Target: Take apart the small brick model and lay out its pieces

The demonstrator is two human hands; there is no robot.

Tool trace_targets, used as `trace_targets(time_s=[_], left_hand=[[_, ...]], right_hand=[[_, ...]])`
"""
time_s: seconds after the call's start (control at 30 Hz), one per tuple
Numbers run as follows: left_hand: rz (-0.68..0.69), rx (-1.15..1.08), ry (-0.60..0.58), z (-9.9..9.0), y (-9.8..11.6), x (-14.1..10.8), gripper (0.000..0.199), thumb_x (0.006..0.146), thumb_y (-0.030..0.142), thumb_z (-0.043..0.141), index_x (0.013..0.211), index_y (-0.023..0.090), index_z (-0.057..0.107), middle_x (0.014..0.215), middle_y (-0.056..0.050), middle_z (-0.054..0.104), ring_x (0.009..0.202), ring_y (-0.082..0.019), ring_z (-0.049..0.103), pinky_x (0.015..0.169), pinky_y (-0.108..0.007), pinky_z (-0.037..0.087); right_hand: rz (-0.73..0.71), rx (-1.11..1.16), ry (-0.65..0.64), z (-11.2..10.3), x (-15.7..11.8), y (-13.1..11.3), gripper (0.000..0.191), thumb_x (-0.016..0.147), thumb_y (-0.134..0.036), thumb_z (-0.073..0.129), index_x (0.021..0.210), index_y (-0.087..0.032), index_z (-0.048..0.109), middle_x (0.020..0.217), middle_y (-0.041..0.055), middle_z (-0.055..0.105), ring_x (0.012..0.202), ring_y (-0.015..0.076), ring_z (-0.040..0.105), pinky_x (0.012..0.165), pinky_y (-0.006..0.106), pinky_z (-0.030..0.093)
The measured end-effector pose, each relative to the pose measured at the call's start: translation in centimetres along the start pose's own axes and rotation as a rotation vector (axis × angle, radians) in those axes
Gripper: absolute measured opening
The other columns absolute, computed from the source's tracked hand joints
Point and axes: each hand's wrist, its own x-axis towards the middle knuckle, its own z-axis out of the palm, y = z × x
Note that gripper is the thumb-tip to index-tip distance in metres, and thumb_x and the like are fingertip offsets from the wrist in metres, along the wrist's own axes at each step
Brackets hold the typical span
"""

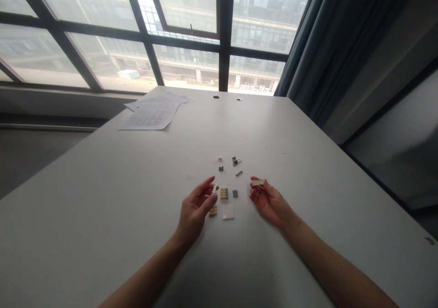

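Observation:
My left hand (197, 207) pinches a small white building brick (214, 189) between thumb and fingers. In my right hand (272, 203) is a flat white brick plate (258, 183), gripped at the fingertips. Between the hands lie a tan and grey brick piece (224, 193), a small dark grey brick (235, 193) and a smooth white square tile (228, 212). Partly behind my left thumb sits a tan brick (213, 211). Farther off are a grey bar-shaped piece (238, 173), a blue-grey brick (221, 168), a little white piece (220, 159) and a dark and white cluster (236, 161).
Printed papers (153, 112) lie at the far left of the white table (137, 185). Two round holes, one of them a dark hole (216, 97), are near the table's far edge. Beyond stand windows (191, 66), with a dark curtain (318, 48) at the right.

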Motion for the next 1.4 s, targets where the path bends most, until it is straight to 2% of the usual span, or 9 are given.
trace_targets(time_s=[0.3, 0.47, 0.57, 0.67, 0.83, 0.97, 1.03, 1.13, 1.4], left_hand=[[-0.366, -0.560, -0.139, 0.3, 1.0, 0.2, 0.036, 0.071, 0.027, 0.074, 0.105, 0.017, 0.068, 0.094, -0.009, 0.068, 0.071, -0.012, 0.061, 0.064, -0.023, 0.050], [-0.413, -0.572, -0.155, 0.4, 1.1, 0.1, 0.040, 0.069, 0.026, 0.077, 0.106, 0.016, 0.064, 0.093, -0.008, 0.068, 0.070, -0.010, 0.060, 0.067, -0.022, 0.048], [-0.347, -0.399, -0.175, 0.4, 0.9, -0.1, 0.042, 0.071, 0.031, 0.075, 0.109, 0.019, 0.061, 0.094, -0.007, 0.068, 0.072, -0.011, 0.060, 0.070, -0.023, 0.048], [-0.147, -0.001, -0.245, 0.6, 0.8, -0.5, 0.034, 0.075, 0.030, 0.071, 0.105, 0.019, 0.061, 0.096, -0.006, 0.066, 0.079, -0.015, 0.060, 0.073, -0.027, 0.047], [0.240, 0.663, -0.381, 1.8, 1.2, -1.2, 0.029, 0.078, 0.021, 0.066, 0.106, 0.022, 0.061, 0.105, -0.006, 0.063, 0.098, -0.022, 0.057, 0.089, -0.038, 0.044], [0.352, 0.909, -0.497, 3.3, 1.3, -1.2, 0.027, 0.081, 0.016, 0.060, 0.108, 0.021, 0.061, 0.110, -0.007, 0.061, 0.104, -0.024, 0.052, 0.093, -0.040, 0.043], [0.352, 1.008, -0.527, 4.1, 1.2, -1.1, 0.028, 0.080, 0.015, 0.061, 0.107, 0.022, 0.062, 0.104, -0.006, 0.063, 0.101, -0.024, 0.052, 0.091, -0.040, 0.043], [0.329, 1.123, -0.558, 4.9, 0.9, -1.0, 0.026, 0.079, 0.018, 0.063, 0.105, 0.022, 0.063, 0.100, -0.005, 0.064, 0.097, -0.025, 0.053, 0.088, -0.040, 0.043], [0.314, 1.200, -0.555, 4.9, 0.8, -0.7, 0.029, 0.080, 0.026, 0.064, 0.109, 0.022, 0.062, 0.102, -0.005, 0.063, 0.099, -0.026, 0.051, 0.090, -0.041, 0.040]], right_hand=[[0.023, 0.041, -0.008, -0.1, 0.0, 0.3, 0.025, 0.081, -0.034, 0.072, 0.097, -0.015, 0.067, 0.082, 0.0024, 0.072, 0.072, 0.0101, 0.066, 0.075, 0.021, 0.055], [-0.009, -0.010, 0.011, 0.1, 0.0, 0.4, 0.032, 0.073, -0.036, 0.078, 0.096, -0.014, 0.068, 0.082, 0.0032, 0.072, 0.071, 0.0096, 0.064, 0.074, 0.020, 0.053], [-0.068, -0.126, 0.022, 0.4, -0.1, -0.1, 0.034, 0.072, -0.040, 0.079, 0.094, -0.017, 0.068, 0.081, 0.0016, 0.070, 0.070, 0.0089, 0.062, 0.072, 0.020, 0.052], [-0.142, -0.385, 0.018, 0.6, -0.6, -1.4, 0.032, 0.075, -0.043, 0.074, 0.095, -0.019, 0.067, 0.084, 0.0008, 0.069, 0.071, 0.0096, 0.059, 0.074, 0.023, 0.049], [-0.287, -1.212, -0.076, 0.3, -2.2, -3.1, 0.025, 0.081, -0.034, 0.069, 0.101, -0.021, 0.064, 0.091, 0.0032, 0.066, 0.080, 0.0165, 0.058, 0.075, 0.031, 0.046], [-0.445, -1.721, -0.323, -0.6, -2.9, -2.2, 0.023, 0.083, -0.027, 0.066, 0.105, -0.020, 0.062, 0.098, 0.0063, 0.066, 0.089, 0.0211, 0.057, 0.082, 0.037, 0.045], [-0.524, -1.806, -0.389, -1.1, -2.9, -1.4, 0.024, 0.085, -0.029, 0.064, 0.107, -0.019, 0.059, 0.100, 0.0073, 0.067, 0.093, 0.0229, 0.057, 0.086, 0.039, 0.044], [-0.577, -1.851, -0.368, -1.4, -2.8, -0.8, 0.026, 0.086, -0.030, 0.063, 0.108, -0.019, 0.058, 0.102, 0.0073, 0.067, 0.096, 0.0237, 0.056, 0.088, 0.039, 0.044], [-0.526, -1.884, -0.278, -1.5, -3.2, -1.4, 0.037, 0.080, -0.031, 0.069, 0.114, -0.019, 0.060, 0.111, 0.0086, 0.061, 0.102, 0.0237, 0.053, 0.094, 0.040, 0.044]])
